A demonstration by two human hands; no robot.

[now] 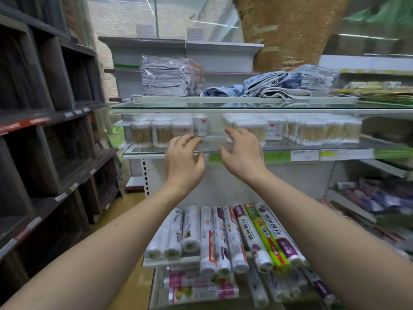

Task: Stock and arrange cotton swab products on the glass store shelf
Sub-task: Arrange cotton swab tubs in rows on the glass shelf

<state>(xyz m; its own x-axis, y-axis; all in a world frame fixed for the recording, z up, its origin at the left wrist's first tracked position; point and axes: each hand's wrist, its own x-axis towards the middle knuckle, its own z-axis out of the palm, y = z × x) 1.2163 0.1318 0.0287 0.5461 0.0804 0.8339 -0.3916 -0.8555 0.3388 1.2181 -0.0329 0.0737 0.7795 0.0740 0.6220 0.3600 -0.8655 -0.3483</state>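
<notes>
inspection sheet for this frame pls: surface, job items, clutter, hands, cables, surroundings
surface: glass shelf, bare gap at the front centre, between the two hands.
job's things: cotton swab tubs in a row on the left; one white labelled tub behind the gap; blurred cotton swab packs on the right.
clutter: nothing seen on the swab shelf.
grippers: left hand and right hand at the shelf's front edge, fingers loosely bent, holding nothing.
cables: nothing seen.
surroundings: folded cloths on the glass shelf above; plastic wrap rolls on the shelf below; dark wooden rack to the left.
</notes>
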